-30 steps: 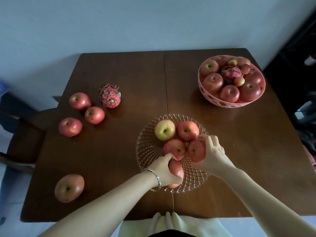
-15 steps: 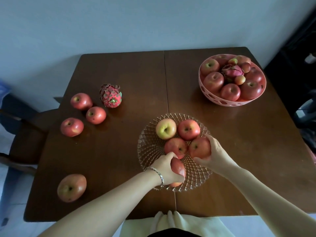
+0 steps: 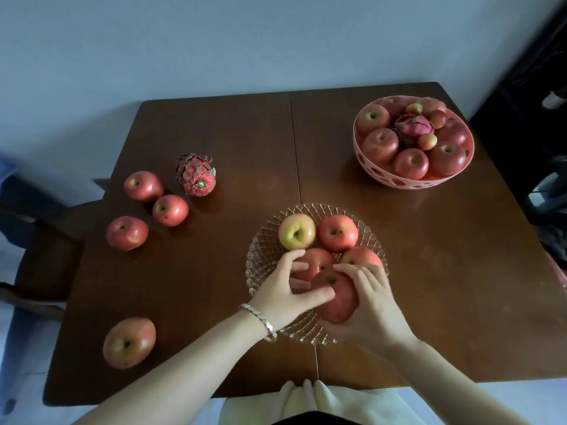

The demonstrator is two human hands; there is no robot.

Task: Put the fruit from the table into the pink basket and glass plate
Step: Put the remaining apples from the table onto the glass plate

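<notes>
Both hands are working over the glass plate (image 3: 264,256) at the near middle of the table (image 3: 214,133). The right hand (image 3: 372,305) is cupping a red apple (image 3: 337,299) from the right and underneath, fingers curled around it. The left hand (image 3: 285,294) is pressing on that same apple from the left with its thumb, the other fingers spread loosely and touching the apple behind. So that apple is being held between the two hands, low over the near part of the plate; whether it is resting on the glass I cannot tell.

Four more apples are sitting in the plate. The pink basket (image 3: 414,182), far right, is looking heaped already.

Now the relation that matters: the loose fruit is all lying off to the left. Three apples (image 3: 170,210) are clustering at the left edge with the dragon fruit (image 3: 198,176) just beside them, and one big apple (image 3: 129,342) is sitting alone at the near left corner. My read is that the left hand is the nearer one for all of these, and the lone apple is lying closest to it, straight out to its left.
</notes>
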